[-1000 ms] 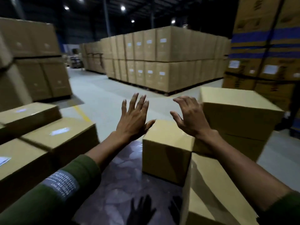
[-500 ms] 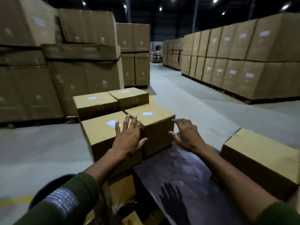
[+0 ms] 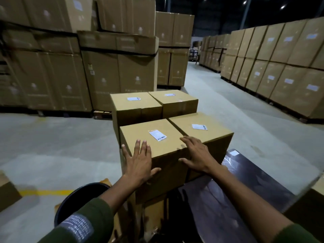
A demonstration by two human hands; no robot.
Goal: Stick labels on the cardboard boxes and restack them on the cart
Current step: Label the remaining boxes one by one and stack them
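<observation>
Four labelled cardboard boxes stand in a tight two-by-two block in front of me. On the near-left box [image 3: 138,131], which carries a white barcode label [image 3: 157,135], my left hand [image 3: 138,160] lies flat over the near-left top edge, fingers apart, thumb on the front face. My right hand [image 3: 198,155] rests spread on its right corner, beside the near-right box [image 3: 206,137]. Behind are the far-left box [image 3: 133,109] and the far-right box [image 3: 178,104]. The dark glossy cart deck [image 3: 245,186] lies to the right, with a loose white label [image 3: 234,153] on it.
A black round bin [image 3: 75,204] sits below my left arm. Another box [image 3: 315,192] is at the right edge, one more [image 3: 7,192] at the left edge. Tall strapped pallets of cartons [image 3: 52,71] stand left, stacked cartons [image 3: 280,67] right, with a grey floor aisle [image 3: 219,102] between.
My view swung left from the unlabelled boxes to the labelled block. Both hands dropped from mid-air onto the near-left box.
</observation>
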